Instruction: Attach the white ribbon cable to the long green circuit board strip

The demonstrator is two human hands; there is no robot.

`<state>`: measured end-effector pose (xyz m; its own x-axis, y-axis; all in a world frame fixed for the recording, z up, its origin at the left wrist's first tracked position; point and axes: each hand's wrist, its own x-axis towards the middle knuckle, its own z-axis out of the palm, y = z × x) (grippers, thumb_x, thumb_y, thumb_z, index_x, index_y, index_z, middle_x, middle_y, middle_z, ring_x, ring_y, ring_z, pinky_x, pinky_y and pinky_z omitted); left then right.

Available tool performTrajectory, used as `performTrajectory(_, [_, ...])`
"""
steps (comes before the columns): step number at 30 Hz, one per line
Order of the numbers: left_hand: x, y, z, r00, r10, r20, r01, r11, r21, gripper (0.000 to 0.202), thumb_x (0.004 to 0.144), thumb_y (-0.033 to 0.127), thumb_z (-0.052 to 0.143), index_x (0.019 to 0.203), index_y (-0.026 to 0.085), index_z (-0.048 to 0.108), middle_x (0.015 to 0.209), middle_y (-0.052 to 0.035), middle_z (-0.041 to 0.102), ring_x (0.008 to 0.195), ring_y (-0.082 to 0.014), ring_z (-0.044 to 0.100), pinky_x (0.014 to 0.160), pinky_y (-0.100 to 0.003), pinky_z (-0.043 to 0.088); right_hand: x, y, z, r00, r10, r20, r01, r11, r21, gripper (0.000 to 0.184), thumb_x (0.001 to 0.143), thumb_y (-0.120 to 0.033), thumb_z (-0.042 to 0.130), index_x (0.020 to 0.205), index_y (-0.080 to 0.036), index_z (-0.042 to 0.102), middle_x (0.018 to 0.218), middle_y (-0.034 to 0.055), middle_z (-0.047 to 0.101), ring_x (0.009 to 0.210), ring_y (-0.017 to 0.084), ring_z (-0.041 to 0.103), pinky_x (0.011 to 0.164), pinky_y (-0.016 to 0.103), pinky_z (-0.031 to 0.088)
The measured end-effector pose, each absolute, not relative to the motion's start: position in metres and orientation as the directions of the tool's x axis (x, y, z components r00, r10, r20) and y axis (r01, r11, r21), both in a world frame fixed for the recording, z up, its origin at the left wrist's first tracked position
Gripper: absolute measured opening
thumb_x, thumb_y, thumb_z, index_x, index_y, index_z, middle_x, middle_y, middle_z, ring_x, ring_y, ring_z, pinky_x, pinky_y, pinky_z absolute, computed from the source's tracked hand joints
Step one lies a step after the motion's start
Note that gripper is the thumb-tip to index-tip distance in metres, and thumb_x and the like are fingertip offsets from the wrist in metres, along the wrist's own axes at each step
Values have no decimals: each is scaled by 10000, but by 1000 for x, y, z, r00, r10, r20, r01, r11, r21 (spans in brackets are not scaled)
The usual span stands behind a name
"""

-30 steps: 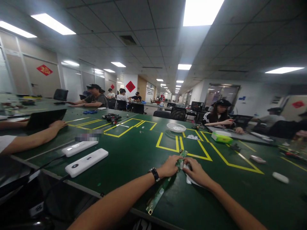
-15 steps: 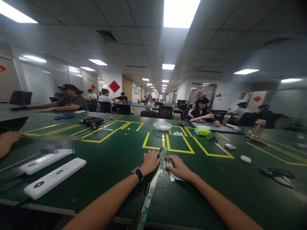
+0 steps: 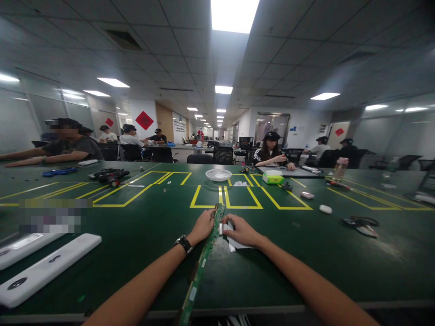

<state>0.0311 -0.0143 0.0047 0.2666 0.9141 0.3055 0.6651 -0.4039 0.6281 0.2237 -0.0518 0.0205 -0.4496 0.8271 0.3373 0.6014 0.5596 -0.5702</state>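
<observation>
A long, narrow green circuit board (image 3: 207,253) runs from the table's near edge away from me, seen nearly edge-on. My left hand (image 3: 203,226), with a watch on the wrist, grips its far end from the left, fingers closed on it. On the other side, my right hand (image 3: 240,231) is curled with thumb and fingers around a small white block (image 3: 221,229), close against the board's right face. Beneath that hand lies crumpled white paper (image 3: 233,244). Whether the block touches the board cannot be made out.
White power strips (image 3: 50,267) lie at left. Beyond my hands are yellow tape outlines (image 3: 226,208), a white round basket (image 3: 218,175) and a green tissue pack (image 3: 273,178). A dark cable bundle (image 3: 360,224) lies at right. A co-worker (image 3: 272,154) sits across the table.
My view has turned to the right, so everything sits further left. The board's face shows more now, as if tilted slightly. Both hands keep their places on either side of it.
</observation>
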Motion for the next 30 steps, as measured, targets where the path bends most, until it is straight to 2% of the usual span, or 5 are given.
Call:
performTrajectory(5, [32, -18, 14, 118, 964, 239, 238, -261, 935, 387, 818, 132, 463, 1184, 119, 588, 888, -53, 661, 804, -161, 600, 753, -242, 462, 223, -46, 21, -344, 886, 310, 544, 458, -703, 156, 805, -327, 599, 800, -174, 569, 751, -14, 564, 705, 140, 498, 649, 245, 373])
performTrajectory(11, [38, -26, 16, 179, 984, -15, -152, 43, 987, 378, 798, 143, 527, 1171, 124, 582, 671, 0, 628, 519, -102, 548, 526, -197, 442, 222, -48, 21, -430, 893, 133, 316, 287, -904, 407, 802, -554, 573, 683, -167, 533, 579, -49, 489, 551, 101, 445, 545, 229, 330])
performTrajectory(17, [38, -34, 21, 187, 980, 61, -184, -26, 983, 163, 845, 245, 556, 923, 132, 644, 751, -29, 664, 667, -120, 619, 624, -200, 501, 218, -53, 21, -445, 895, 28, 224, 141, -964, 418, 753, -555, 640, 657, -157, 556, 525, -50, 516, 475, 78, 443, 479, 214, 331])
performTrajectory(24, [40, -40, 21, 195, 979, 61, -160, -29, 987, 330, 801, 426, 640, 975, 159, 551, 638, 44, 577, 475, -77, 526, 450, -171, 418, 217, -52, 15, -495, 869, 6, 194, 118, -974, 397, 783, -523, 630, 669, -152, 551, 496, -42, 545, 414, 67, 463, 425, 190, 351])
performTrajectory(30, [36, -39, 19, 190, 978, 81, -152, -52, 987, 323, 817, 409, 628, 991, 154, 534, 653, 36, 586, 499, -77, 539, 470, -166, 425, 215, -53, 19, -481, 876, 48, 174, 149, -974, 378, 781, -492, 648, 653, -149, 552, 493, -42, 543, 417, 64, 473, 436, 185, 377])
